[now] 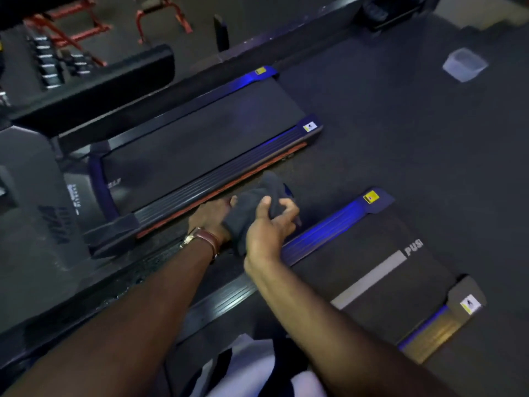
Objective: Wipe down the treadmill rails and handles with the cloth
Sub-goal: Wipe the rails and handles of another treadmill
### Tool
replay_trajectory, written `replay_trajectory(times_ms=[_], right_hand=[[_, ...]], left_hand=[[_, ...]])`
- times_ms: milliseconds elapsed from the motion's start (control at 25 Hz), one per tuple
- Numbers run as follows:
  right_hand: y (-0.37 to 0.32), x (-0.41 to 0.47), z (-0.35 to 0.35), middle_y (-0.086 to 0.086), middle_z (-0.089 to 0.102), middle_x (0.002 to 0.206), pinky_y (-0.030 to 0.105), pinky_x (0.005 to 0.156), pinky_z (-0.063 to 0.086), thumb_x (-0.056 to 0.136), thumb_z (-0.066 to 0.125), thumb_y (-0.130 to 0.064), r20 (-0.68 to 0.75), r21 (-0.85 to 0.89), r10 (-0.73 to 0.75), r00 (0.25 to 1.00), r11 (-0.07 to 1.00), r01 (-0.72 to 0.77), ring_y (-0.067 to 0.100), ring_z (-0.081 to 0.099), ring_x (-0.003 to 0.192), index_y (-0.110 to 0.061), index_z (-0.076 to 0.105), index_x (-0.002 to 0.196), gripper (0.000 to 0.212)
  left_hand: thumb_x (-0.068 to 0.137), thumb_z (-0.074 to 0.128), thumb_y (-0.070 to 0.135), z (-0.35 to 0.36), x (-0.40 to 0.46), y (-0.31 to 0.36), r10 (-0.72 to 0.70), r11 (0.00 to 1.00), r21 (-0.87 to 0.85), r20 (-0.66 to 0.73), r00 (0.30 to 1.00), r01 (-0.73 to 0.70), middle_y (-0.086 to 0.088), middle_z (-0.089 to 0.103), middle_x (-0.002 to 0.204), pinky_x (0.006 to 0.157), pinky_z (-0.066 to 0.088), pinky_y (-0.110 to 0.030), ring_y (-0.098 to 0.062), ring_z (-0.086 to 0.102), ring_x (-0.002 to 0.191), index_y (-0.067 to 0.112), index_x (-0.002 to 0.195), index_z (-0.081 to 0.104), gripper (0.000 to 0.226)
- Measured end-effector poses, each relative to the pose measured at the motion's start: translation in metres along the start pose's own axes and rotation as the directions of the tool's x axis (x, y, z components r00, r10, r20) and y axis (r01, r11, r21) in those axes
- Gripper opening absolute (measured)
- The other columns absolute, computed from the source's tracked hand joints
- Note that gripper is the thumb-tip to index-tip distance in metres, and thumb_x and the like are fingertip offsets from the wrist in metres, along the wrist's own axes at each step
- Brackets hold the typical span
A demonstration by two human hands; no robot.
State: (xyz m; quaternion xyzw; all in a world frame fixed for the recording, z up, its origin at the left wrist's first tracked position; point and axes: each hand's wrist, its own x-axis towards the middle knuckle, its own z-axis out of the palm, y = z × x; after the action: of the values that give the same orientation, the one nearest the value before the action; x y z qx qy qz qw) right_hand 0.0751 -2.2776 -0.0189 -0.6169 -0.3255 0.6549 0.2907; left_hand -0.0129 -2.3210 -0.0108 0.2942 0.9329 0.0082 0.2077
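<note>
A dark cloth [257, 202] hangs bunched between both my hands, above the floor gap between two treadmills. My left hand [213, 217], with a brown-strapped watch on its wrist, holds the cloth from underneath on the left. My right hand [269, 227] pinches the cloth's right side with thumb and curled fingers. Just below my right hand runs the near treadmill's left side rail [323, 229], lit blue. The far treadmill's right rail [217, 179], black with an orange strip beneath, lies just beyond my left hand.
The near treadmill's belt [380, 282] has a grey stripe with white lettering. A clear plastic container [465, 64] sits on the dark floor at upper right. Dumbbell racks [54, 61] and red frames [160, 15] stand at the back left. The far treadmill's console [94, 87] juts out at left.
</note>
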Motion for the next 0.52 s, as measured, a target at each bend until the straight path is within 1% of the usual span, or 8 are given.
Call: replay_trajectory(times_ms=[80, 120, 200, 240, 280, 400, 480, 520], right_hand=[[0.002, 0.009, 0.009, 0.017, 0.047, 0.126, 0.032, 0.089, 0.045, 0.097, 0.051, -0.049, -0.171, 0.070, 0.114, 0.979, 0.992, -0.104, 0.034, 0.057, 0.104, -0.021, 0.045, 0.126, 0.041], [0.008, 0.007, 0.013, 0.017, 0.051, 0.127, 0.036, 0.093, 0.048, 0.095, 0.048, -0.056, -0.173, 0.116, 0.183, 0.968, 0.980, -0.165, 0.034, 0.059, 0.108, -0.024, 0.046, 0.126, 0.044], [0.024, -0.008, 0.021, 0.013, 0.059, 0.122, 0.047, 0.093, 0.053, 0.081, 0.047, -0.071, -0.035, 0.225, 0.231, 0.972, 0.950, -0.218, 0.031, 0.064, 0.104, -0.037, 0.047, 0.109, 0.044], [0.024, -0.014, 0.021, 0.012, 0.060, 0.118, 0.047, 0.090, 0.055, 0.079, 0.048, -0.071, 0.036, 0.234, 0.240, 0.970, 0.942, -0.241, 0.029, 0.065, 0.101, -0.038, 0.047, 0.101, 0.040], [0.021, -0.010, 0.022, 0.011, 0.058, 0.118, 0.044, 0.088, 0.055, 0.085, 0.050, -0.065, 0.028, 0.236, 0.225, 0.974, 0.945, -0.226, 0.028, 0.064, 0.100, -0.035, 0.047, 0.100, 0.034], [0.018, 0.009, 0.022, 0.008, 0.050, 0.125, 0.032, 0.085, 0.048, 0.096, 0.047, -0.056, -0.248, 0.278, 0.182, 0.951, 0.954, -0.110, 0.028, 0.058, 0.109, -0.027, 0.051, 0.117, 0.035], [0.033, -0.003, 0.021, 0.000, 0.044, 0.133, 0.037, 0.097, 0.048, 0.095, 0.041, -0.061, -0.193, 0.270, 0.172, 0.966, 0.956, -0.116, 0.024, 0.053, 0.118, -0.039, 0.045, 0.131, 0.042], [0.037, -0.015, 0.020, -0.007, 0.037, 0.137, 0.038, 0.105, 0.043, 0.095, 0.040, -0.062, -0.112, 0.170, 0.093, 0.989, 0.983, -0.073, 0.018, 0.047, 0.123, -0.045, 0.037, 0.138, 0.046]], left_hand=[[0.102, 0.024, 0.049, -0.001, -0.002, 0.003, -0.010, 0.999, -0.048, -0.025, 1.000, 0.008, -0.015, 0.065, 0.121, 0.080, 0.043, -0.038, -0.036, 0.061, 0.109, 0.017, 0.119, 0.064, 0.054], [0.102, 0.022, 0.047, -0.002, -0.003, 0.003, -0.009, 0.998, -0.058, -0.030, 0.999, 0.008, -0.016, 0.065, 0.121, 0.078, 0.041, -0.038, -0.036, 0.061, 0.108, 0.016, 0.119, 0.065, 0.055], [0.103, 0.023, 0.045, -0.006, -0.002, 0.003, -0.019, 0.996, -0.084, -0.002, 1.000, 0.019, -0.019, 0.063, 0.121, 0.076, 0.039, -0.037, -0.036, 0.060, 0.109, 0.014, 0.120, 0.063, 0.054], [0.103, 0.024, 0.045, -0.007, -0.001, 0.003, -0.026, 0.995, -0.093, 0.013, 1.000, 0.027, -0.019, 0.063, 0.122, 0.076, 0.039, -0.037, -0.036, 0.060, 0.109, 0.014, 0.121, 0.063, 0.053], [0.103, 0.025, 0.045, -0.008, 0.000, 0.003, -0.032, 0.995, -0.092, 0.012, 0.999, 0.033, -0.019, 0.063, 0.122, 0.076, 0.038, -0.036, -0.035, 0.060, 0.110, 0.015, 0.122, 0.063, 0.052], [0.103, 0.024, 0.045, -0.004, -0.004, 0.004, 0.008, 0.997, -0.076, -0.056, 0.998, -0.012, -0.017, 0.063, 0.122, 0.075, 0.036, -0.036, -0.035, 0.060, 0.109, 0.012, 0.121, 0.063, 0.054], [0.102, 0.025, 0.045, -0.003, -0.004, 0.004, 0.018, 0.996, -0.091, -0.058, 0.998, -0.023, -0.018, 0.063, 0.121, 0.074, 0.036, -0.036, -0.036, 0.060, 0.108, 0.010, 0.119, 0.064, 0.055], [0.102, 0.025, 0.045, -0.004, -0.002, 0.004, 0.009, 0.995, -0.095, -0.039, 0.999, -0.012, -0.018, 0.063, 0.121, 0.074, 0.036, -0.035, -0.035, 0.060, 0.108, 0.010, 0.118, 0.064, 0.055]])
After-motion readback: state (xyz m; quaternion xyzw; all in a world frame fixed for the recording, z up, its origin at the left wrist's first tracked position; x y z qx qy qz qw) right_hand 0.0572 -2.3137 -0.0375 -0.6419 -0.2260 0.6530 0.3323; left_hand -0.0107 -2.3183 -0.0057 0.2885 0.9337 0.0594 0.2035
